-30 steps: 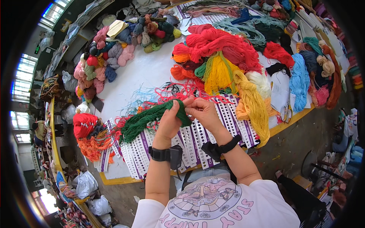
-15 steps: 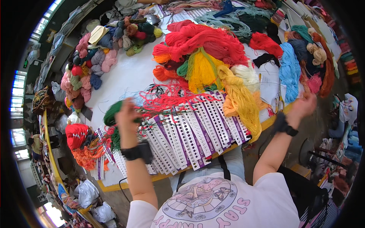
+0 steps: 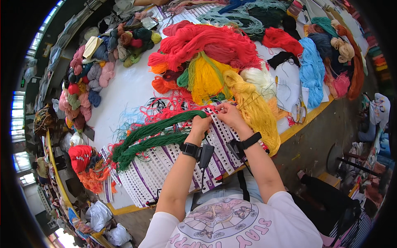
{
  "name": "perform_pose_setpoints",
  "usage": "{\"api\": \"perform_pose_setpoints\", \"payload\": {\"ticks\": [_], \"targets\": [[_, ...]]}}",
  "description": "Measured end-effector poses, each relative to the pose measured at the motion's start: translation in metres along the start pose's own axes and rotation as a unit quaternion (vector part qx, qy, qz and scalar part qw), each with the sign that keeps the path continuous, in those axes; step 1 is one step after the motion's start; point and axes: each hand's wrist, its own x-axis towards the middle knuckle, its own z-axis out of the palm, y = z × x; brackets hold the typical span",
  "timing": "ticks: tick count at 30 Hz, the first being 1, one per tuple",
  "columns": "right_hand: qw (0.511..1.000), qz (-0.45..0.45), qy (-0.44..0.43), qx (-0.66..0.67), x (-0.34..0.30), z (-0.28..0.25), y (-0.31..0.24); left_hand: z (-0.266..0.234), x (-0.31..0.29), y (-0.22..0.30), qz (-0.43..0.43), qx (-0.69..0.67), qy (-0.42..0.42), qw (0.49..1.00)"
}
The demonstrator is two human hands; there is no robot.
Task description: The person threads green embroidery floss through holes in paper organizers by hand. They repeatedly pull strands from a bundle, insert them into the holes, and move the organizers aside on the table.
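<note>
A dark green skein of yarn (image 3: pixel 123 156) lies in a long loop across a row of white and purple hole-punched cards (image 3: pixel 144 177). At its right end, my left hand (image 3: pixel 201 124) is closed on the green yarn. My right hand (image 3: pixel 230 115) is right beside it at the cards' far ends, its thumb and finger pinched together. What sits in that pinch is too small to make out. Tangled red-pink strands (image 3: pixel 169 99) lie just beyond the cards, and a pale yellow skein (image 3: pixel 258 111) is to the right of my right hand.
Large red skeins (image 3: pixel 206 41) and a bright yellow bundle (image 3: pixel 211 80) are heaped behind my hands. Scissors (image 3: pixel 298 112) lie near the table's right edge, by a light blue skein (image 3: pixel 312 72). Mixed small skeins (image 3: pixel 95 74) line the far left; red and orange yarn (image 3: pixel 84 159) sits at the near left.
My hands were wide apart and have come together at the cards. The green skein, bunched at my left hand before, is now stretched across the cards.
</note>
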Motion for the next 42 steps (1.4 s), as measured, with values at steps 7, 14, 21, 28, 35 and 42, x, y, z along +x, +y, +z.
{"api": "perform_pose_setpoints", "payload": {"ticks": [7, 14, 21, 28, 35, 42], "targets": [[0.995, 0.094, -0.030, 0.009, 0.006, -0.007, -0.009, 0.003, -0.001, 0.003, 0.021, -0.009, -0.008, 1.000], [0.998, 0.045, -0.034, -0.020, 0.006, -0.001, -0.012, -0.003, 0.007, -0.004, 0.028, -0.009, -0.004, 1.000], [0.998, 0.058, 0.014, 0.020, -0.001, -0.011, -0.004, -0.021, -0.011, 0.009, 0.046, -0.297, -0.162, 0.940], [0.988, -0.026, 0.082, -0.128, -0.007, 0.017, -0.007, -0.031, 0.010, -0.028, 0.318, 0.088, 0.051, 0.943], [0.942, -0.039, 0.157, -0.293, -0.003, 0.016, 0.004, -0.264, -0.050, -0.006, 0.246, -0.201, 0.397, 0.861], [0.984, -0.168, -0.042, 0.046, -0.057, 0.094, -0.108, -0.144, -0.128, 0.040, 0.210, -0.318, -0.148, 0.913]]}}
